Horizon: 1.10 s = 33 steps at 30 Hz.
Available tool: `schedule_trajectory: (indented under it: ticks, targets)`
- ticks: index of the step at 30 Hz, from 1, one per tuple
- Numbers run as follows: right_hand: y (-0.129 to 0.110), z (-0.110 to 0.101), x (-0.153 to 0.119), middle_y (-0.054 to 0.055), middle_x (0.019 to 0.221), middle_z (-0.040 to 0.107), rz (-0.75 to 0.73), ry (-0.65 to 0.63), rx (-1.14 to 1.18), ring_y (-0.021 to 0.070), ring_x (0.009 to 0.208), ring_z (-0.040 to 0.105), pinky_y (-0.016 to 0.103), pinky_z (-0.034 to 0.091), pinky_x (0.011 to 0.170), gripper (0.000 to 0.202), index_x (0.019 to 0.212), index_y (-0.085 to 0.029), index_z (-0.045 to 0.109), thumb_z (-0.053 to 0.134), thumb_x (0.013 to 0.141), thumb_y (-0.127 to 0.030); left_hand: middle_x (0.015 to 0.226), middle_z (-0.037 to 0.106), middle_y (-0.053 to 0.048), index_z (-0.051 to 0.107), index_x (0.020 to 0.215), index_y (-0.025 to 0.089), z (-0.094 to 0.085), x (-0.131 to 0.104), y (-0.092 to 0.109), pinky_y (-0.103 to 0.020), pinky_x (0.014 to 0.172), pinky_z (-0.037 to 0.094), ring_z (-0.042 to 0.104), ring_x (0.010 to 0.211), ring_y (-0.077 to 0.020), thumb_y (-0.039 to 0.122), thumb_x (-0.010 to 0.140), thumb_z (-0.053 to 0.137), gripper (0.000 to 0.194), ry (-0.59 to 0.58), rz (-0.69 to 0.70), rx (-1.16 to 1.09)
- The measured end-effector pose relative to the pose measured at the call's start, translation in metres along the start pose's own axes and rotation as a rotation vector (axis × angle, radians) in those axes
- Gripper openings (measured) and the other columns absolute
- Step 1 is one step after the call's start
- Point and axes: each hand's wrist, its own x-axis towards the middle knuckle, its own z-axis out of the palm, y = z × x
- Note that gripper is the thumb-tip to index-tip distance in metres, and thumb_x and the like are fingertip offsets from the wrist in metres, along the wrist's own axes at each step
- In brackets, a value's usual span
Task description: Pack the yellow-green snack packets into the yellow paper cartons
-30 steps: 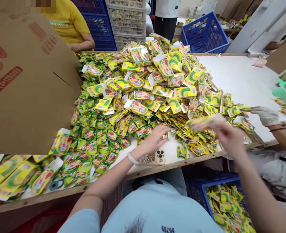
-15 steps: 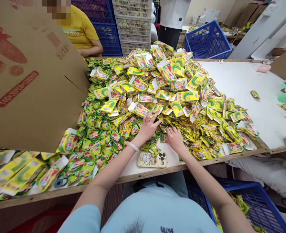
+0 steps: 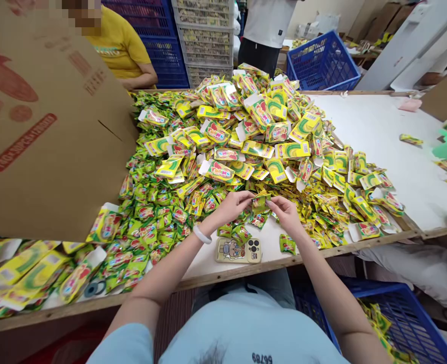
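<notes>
Left hand (image 3: 235, 207) has come back from the box pile (image 3: 217, 173), its fingers drawn together, and right hand (image 3: 287, 216) has shifted slightly rightward; a green packet (image 3: 260, 204) is now held up between them. Left to right: the carton (image 3: 56, 131) stands at the left. Left grip is closed on the packet's left edge. The packet is above the near part of the surface (image 3: 202, 264), beyond the phone (image 3: 226, 251), with its front face to the camera and its long axis apparently left to right; which end is its top cannot be told. Yellow packets (image 3: 261, 193) show just behind it. Right grip is pinched at its right edge. A loose packet (image 3: 287, 244), partly hidden by the right forearm half a second ago, now shows fully on the surface.
</notes>
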Motion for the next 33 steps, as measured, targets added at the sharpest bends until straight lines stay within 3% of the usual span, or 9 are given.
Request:
schedule_trajectory:
  ticks: [6,12,14,18,20,23,27,29,33]
  targets:
    - [-0.008,0.005,-0.005,-0.001,0.07,0.067,0.096,-0.154,0.07,0.0136,0.064,0.062,0.025,0.054,0.061,0.036,0.083,-0.021,0.062,0.076,0.078,-0.054,0.081,0.07,-0.003,0.07,0.096,0.014,0.023,-0.023,-0.008,-0.026,0.063,0.05,0.062,0.067,-0.0146,0.042,0.086,0.066,0.03,0.084,-0.134,-0.349]
    - [0.003,-0.002,-0.014,0.003,0.102,0.075,0.405,-0.389,0.439,0.0199,0.074,0.076,0.044,0.062,0.082,0.061,0.128,-0.029,0.053,0.079,0.076,-0.047,0.086,0.071,-0.005,0.075,0.089,0.016,0.031,-0.028,-0.001,-0.03,0.075,0.05,0.064,0.081,-0.0184,0.023,0.083,0.069,0.012,0.217,-0.109,-0.094]
    - [0.009,0.002,-0.014,0.004,0.101,0.076,0.393,-0.412,0.432,0.0217,0.075,0.076,0.046,0.063,0.081,0.055,0.121,-0.025,0.061,0.079,0.075,-0.048,0.087,0.071,-0.005,0.076,0.088,0.018,0.03,-0.027,0.003,-0.031,0.078,0.05,0.065,0.082,-0.0185,0.021,0.083,0.066,0.011,0.173,-0.094,-0.029]
    - [0.019,0.011,-0.009,0.006,0.089,0.075,0.172,-0.278,0.054,0.0212,0.071,0.073,0.041,0.064,0.069,0.04,0.105,-0.019,0.071,0.067,0.084,-0.053,0.091,0.074,-0.004,0.075,0.091,0.019,0.019,-0.03,0.002,-0.029,0.076,0.052,0.068,0.083,-0.0182,0.02,0.089,0.056,0.018,0.017,-0.123,0.004]
    - [0.022,0.01,-0.008,0.007,0.089,0.073,0.077,-0.189,-0.081,0.0227,0.079,0.071,0.04,0.063,0.071,0.035,0.098,-0.02,0.073,0.063,0.088,-0.051,0.092,0.074,-0.007,0.071,0.1,0.017,0.003,-0.032,-0.005,-0.028,0.065,0.052,0.07,0.074,-0.0181,0.026,0.096,0.047,0.026,0.175,-0.265,0.01]
    - [0.026,0.006,-0.014,0.009,0.095,0.069,0.016,-0.133,-0.218,0.0246,0.089,0.067,0.039,0.06,0.078,0.019,0.09,-0.021,0.073,0.063,0.088,-0.038,0.079,0.071,-0.009,0.063,0.109,0.013,-0.032,-0.023,-0.02,-0.03,0.056,0.049,0.067,0.059,-0.0203,0.042,0.1,0.04,0.038,0.564,-0.515,0.106]
    - [0.033,0.008,-0.032,0.007,0.092,0.064,-0.005,-0.165,-0.377,0.0217,0.086,0.065,0.037,0.056,0.082,0.009,0.084,-0.023,0.074,0.065,0.084,-0.022,0.057,0.061,-0.005,0.06,0.075,0.019,-0.067,0.011,-0.033,-0.034,0.067,0.05,0.066,0.062,-0.0243,0.054,0.087,0.061,0.038,0.643,-0.572,0.254]
    - [0.031,0.003,-0.037,0.006,0.09,0.064,-0.001,-0.177,-0.397,0.0209,0.084,0.065,0.037,0.056,0.081,0.007,0.084,-0.023,0.074,0.067,0.083,-0.022,0.066,0.063,-0.005,0.052,0.068,0.022,-0.069,0.023,-0.036,-0.035,0.076,0.05,0.066,0.075,-0.0247,0.049,0.081,0.07,0.035,0.697,-0.504,0.318]
    - [-0.001,-0.021,-0.028,0.006,0.096,0.068,0.037,-0.087,-0.187,0.018,0.073,0.067,0.034,0.059,0.066,0.02,0.095,-0.022,0.074,0.07,0.083,-0.037,0.095,0.065,-0.008,0.045,0.073,0.022,-0.046,0.016,-0.04,-0.035,0.09,0.049,0.064,0.099,-0.0229,0.034,0.086,0.063,0.025,0.823,-0.088,0.278]
